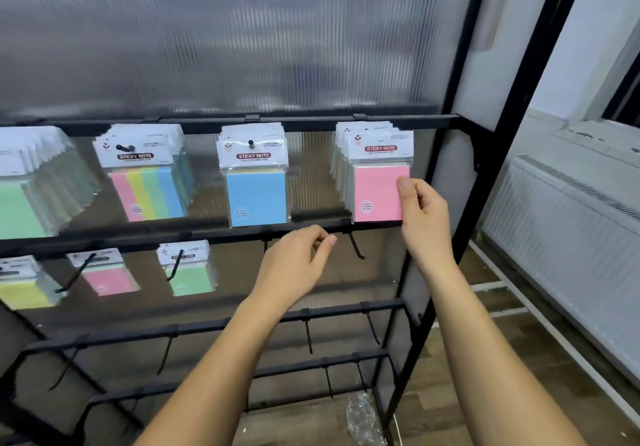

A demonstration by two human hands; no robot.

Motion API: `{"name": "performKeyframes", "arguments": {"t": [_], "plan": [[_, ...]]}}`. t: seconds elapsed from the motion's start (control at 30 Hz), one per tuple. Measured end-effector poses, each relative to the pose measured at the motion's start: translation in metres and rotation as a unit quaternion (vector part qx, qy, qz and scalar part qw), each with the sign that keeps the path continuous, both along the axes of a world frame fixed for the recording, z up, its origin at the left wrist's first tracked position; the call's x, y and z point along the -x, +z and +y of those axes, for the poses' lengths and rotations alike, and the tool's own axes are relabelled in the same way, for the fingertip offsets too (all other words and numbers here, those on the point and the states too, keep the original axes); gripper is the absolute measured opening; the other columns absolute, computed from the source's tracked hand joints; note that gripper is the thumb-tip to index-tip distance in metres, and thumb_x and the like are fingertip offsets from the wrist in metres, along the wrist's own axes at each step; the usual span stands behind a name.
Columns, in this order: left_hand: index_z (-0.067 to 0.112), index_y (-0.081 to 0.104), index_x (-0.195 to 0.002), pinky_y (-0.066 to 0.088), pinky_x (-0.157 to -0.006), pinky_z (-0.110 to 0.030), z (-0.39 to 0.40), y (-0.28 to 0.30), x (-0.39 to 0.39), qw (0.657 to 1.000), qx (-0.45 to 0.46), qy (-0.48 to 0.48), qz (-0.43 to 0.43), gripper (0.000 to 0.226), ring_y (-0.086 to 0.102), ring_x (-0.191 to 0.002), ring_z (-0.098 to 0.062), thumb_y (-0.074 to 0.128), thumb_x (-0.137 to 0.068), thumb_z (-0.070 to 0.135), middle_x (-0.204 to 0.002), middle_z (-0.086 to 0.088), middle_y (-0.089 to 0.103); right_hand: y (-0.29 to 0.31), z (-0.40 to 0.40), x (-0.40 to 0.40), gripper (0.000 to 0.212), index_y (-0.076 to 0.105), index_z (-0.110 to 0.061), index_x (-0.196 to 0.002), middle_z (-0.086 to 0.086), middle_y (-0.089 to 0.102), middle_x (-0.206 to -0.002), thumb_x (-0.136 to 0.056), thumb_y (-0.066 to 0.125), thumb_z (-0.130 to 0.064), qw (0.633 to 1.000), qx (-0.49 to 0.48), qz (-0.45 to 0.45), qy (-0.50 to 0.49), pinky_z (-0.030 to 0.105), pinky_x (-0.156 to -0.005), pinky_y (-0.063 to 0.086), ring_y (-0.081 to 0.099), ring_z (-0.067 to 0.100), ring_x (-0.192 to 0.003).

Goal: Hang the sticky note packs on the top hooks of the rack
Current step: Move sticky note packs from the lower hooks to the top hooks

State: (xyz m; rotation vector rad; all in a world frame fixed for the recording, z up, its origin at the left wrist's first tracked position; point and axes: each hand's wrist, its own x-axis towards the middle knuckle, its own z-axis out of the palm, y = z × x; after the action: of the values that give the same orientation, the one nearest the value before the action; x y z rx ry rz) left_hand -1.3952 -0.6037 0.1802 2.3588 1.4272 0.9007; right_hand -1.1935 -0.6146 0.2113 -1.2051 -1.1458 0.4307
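A black rack's top bar (311, 123) carries rows of sticky note packs on hooks. At the right hangs a stack of pink packs (375, 189); my right hand (420, 217) pinches the front pack's right edge, thumb on its face. A blue stack (255, 196) hangs in the middle, a multicolour striped stack (147, 193) to its left, and a green stack (31, 200) at the far left. My left hand (294, 265) hovers below the second bar with fingers curled, holding nothing visible.
The second bar holds a few packs at the left: yellow (24, 290), pink (109, 277), green (190, 277). Bare black hooks (356, 246) jut from the lower bars. A radiator (568, 224) lines the right wall. Crumpled plastic wrap (363, 418) lies on the wooden floor.
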Motion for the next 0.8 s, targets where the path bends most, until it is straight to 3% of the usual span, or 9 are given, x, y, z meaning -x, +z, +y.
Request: {"name": "performKeyframes", "arguments": {"t": [0.13,0.33,0.53,0.7,0.8], "plan": [[0.029,0.063,-0.102,0.041,-0.066,-0.023,0.003,-0.004,0.005,1.0,0.002,0.01,-0.004,0.024,0.054,-0.08,0.001,0.044,-0.101,0.044,-0.088,0.019,0.061,-0.006,0.004,-0.005,0.032,0.066,-0.01,-0.095,-0.008,0.067,-0.084,-0.106,0.046,-0.033,1.0,0.006,0.0,-0.002,0.013,-0.065,0.041,0.057,-0.001,-0.075],[0.029,0.063,-0.102,0.046,-0.068,-0.025,0.006,-0.005,0.003,1.0,0.0,0.007,-0.006,0.024,0.054,-0.078,0.002,0.045,-0.101,0.044,-0.086,0.019,0.061,-0.006,0.01,-0.006,0.038,0.066,-0.004,-0.092,-0.001,0.066,-0.083,-0.105,0.047,-0.034,1.0,0.007,0.009,0.0,0.017,-0.064,0.04,0.055,0.004,-0.074],[0.029,0.064,-0.102,0.047,-0.068,-0.025,0.007,-0.005,0.002,1.0,-0.002,0.005,-0.021,0.025,0.054,-0.078,0.002,0.045,-0.101,0.044,-0.085,0.019,0.061,-0.006,0.018,-0.005,0.037,0.064,-0.01,-0.083,-0.01,0.06,-0.071,-0.105,0.048,-0.035,1.0,0.024,-0.009,-0.011,0.014,-0.058,0.037,0.049,-0.003,-0.062],[0.029,0.063,-0.098,0.041,-0.064,-0.023,0.006,-0.008,0.004,1.0,-0.007,0.015,-0.021,0.024,0.053,-0.073,0.003,0.045,-0.101,0.044,-0.082,0.018,0.06,-0.018,0.017,-0.006,0.044,0.059,-0.009,-0.072,-0.004,0.046,-0.063,-0.102,0.053,-0.041,0.999,0.031,-0.014,-0.035,0.027,-0.058,0.028,0.037,0.005,-0.059],[0.029,0.063,-0.098,0.04,-0.063,-0.026,0.004,-0.013,0.007,1.0,-0.001,0.025,-0.016,0.024,0.051,-0.071,0.001,0.044,-0.101,0.044,-0.08,0.018,0.059,-0.035,0.008,-0.001,0.043,0.066,-0.008,-0.076,-0.003,0.059,-0.064,-0.101,0.053,-0.04,0.997,0.07,-0.015,-0.029,0.018,-0.057,0.033,0.044,0.0,-0.056]]}}
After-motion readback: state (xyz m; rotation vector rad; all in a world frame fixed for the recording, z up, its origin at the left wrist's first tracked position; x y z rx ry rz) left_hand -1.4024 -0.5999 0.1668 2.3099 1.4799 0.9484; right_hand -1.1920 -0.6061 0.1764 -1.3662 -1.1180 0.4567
